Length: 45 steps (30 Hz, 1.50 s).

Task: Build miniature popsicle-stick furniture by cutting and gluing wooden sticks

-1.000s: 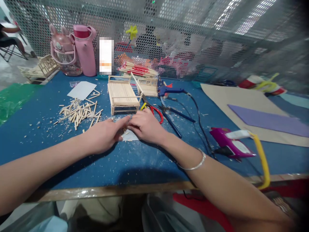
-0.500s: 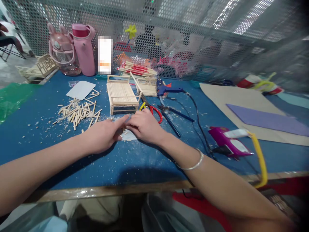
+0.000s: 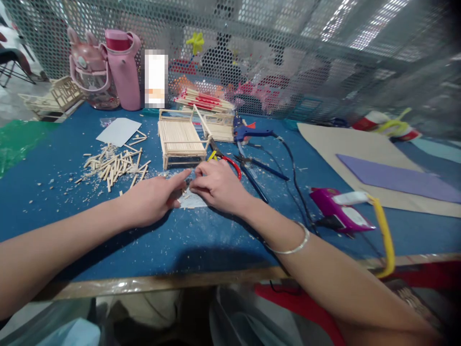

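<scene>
My left hand [image 3: 153, 197] rests on the blue table with its index finger pointing forward and the other fingers curled under. What they hold, if anything, is hidden. Just right of it, my right hand [image 3: 219, 186] is closed in a pinch, fingertips near the left index finger; anything in the pinch is too small to make out. A small white paper [image 3: 194, 201] with wooden crumbs lies beneath both hands. Beyond the fingers stands a miniature bed-like frame of thin wooden sticks [image 3: 182, 137]. Red-handled scissors [image 3: 236, 166] lie behind my right hand.
Cut sticks [image 3: 117, 168] lie in a heap at left, near a white sheet [image 3: 119, 131]. Pliers [image 3: 257, 178], a blue glue gun [image 3: 255, 131] and a purple device [image 3: 340, 211] with a cable occupy the right. Two pink bottles [image 3: 124, 72] stand against the mesh.
My two hands have moved slightly apart, showing more of the small paper and crumbs between them. The right fingertips have shifted a little. The view has tilted slightly.
</scene>
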Each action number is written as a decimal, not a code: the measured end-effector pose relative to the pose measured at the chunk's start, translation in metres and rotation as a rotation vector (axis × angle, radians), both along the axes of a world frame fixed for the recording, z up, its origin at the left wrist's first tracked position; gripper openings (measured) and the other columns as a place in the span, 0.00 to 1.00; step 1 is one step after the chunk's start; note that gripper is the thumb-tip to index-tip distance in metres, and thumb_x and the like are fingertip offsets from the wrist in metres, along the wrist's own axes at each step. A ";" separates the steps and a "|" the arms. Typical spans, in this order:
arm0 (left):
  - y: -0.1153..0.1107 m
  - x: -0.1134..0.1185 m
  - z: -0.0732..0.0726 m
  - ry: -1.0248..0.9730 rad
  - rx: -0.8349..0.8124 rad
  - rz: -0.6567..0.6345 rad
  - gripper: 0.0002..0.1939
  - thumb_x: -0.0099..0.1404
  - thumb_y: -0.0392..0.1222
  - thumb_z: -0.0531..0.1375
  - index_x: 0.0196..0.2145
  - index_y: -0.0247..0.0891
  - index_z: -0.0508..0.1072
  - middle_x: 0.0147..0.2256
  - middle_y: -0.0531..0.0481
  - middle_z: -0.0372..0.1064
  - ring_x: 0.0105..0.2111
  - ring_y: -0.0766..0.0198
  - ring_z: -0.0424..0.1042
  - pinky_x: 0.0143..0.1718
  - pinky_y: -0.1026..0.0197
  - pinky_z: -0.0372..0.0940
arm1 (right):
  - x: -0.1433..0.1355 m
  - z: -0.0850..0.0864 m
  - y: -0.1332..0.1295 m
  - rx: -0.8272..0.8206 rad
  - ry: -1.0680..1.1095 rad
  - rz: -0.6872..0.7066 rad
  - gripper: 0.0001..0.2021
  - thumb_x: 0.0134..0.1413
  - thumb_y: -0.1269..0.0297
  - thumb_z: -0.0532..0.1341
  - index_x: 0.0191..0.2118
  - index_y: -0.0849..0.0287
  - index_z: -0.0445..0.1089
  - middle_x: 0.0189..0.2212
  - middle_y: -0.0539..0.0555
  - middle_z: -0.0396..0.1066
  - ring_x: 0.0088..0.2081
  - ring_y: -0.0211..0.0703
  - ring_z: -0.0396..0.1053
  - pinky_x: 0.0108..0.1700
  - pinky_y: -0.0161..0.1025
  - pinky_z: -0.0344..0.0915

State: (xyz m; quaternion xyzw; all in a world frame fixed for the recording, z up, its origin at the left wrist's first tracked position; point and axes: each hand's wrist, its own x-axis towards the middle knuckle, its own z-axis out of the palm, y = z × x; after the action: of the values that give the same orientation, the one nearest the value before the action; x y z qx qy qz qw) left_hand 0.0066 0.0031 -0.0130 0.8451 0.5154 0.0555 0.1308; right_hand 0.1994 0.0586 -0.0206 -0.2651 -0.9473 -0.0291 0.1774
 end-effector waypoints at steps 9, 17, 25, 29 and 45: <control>-0.001 -0.002 -0.002 -0.116 -0.035 -0.002 0.32 0.64 0.40 0.53 0.64 0.40 0.47 0.50 0.43 0.70 0.47 0.54 0.71 0.44 0.55 0.64 | 0.010 0.011 -0.001 -0.208 0.194 -0.044 0.08 0.54 0.70 0.55 0.28 0.61 0.71 0.27 0.52 0.70 0.32 0.39 0.64 0.37 0.39 0.54; -0.002 -0.008 0.003 -0.209 0.055 0.035 0.23 0.64 0.42 0.54 0.56 0.39 0.64 0.39 0.45 0.76 0.33 0.59 0.74 0.33 0.61 0.64 | 0.008 0.013 -0.003 -0.416 0.593 -0.186 0.04 0.46 0.71 0.58 0.24 0.60 0.68 0.22 0.49 0.70 0.25 0.34 0.66 0.28 0.33 0.60; -0.008 0.002 0.006 -0.525 0.196 0.102 0.11 0.64 0.44 0.56 0.35 0.37 0.76 0.32 0.48 0.75 0.32 0.63 0.71 0.35 0.62 0.63 | -0.001 0.019 -0.024 -0.268 0.355 0.120 0.04 0.57 0.68 0.57 0.36 0.59 0.67 0.31 0.52 0.72 0.33 0.36 0.67 0.37 0.34 0.63; -0.013 0.006 0.007 -0.554 0.097 0.079 0.12 0.63 0.42 0.55 0.28 0.37 0.75 0.27 0.50 0.73 0.28 0.65 0.69 0.31 0.63 0.62 | -0.003 0.016 -0.031 -0.216 0.300 0.111 0.01 0.57 0.68 0.57 0.35 0.58 0.63 0.28 0.51 0.69 0.30 0.36 0.65 0.34 0.34 0.61; -0.015 0.008 0.004 -0.741 0.150 0.128 0.11 0.64 0.42 0.54 0.29 0.37 0.73 0.28 0.50 0.73 0.29 0.65 0.68 0.31 0.64 0.61 | -0.005 0.020 -0.030 -0.362 0.519 -0.022 0.06 0.53 0.62 0.62 0.31 0.58 0.73 0.27 0.50 0.75 0.32 0.38 0.70 0.39 0.38 0.62</control>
State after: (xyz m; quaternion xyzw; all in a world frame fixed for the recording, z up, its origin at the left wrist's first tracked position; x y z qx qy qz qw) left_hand 0.0146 -0.0115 -0.0094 0.7410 0.4794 0.4029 0.2424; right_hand 0.1945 0.0284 -0.0008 -0.3013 -0.8572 0.2069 0.3627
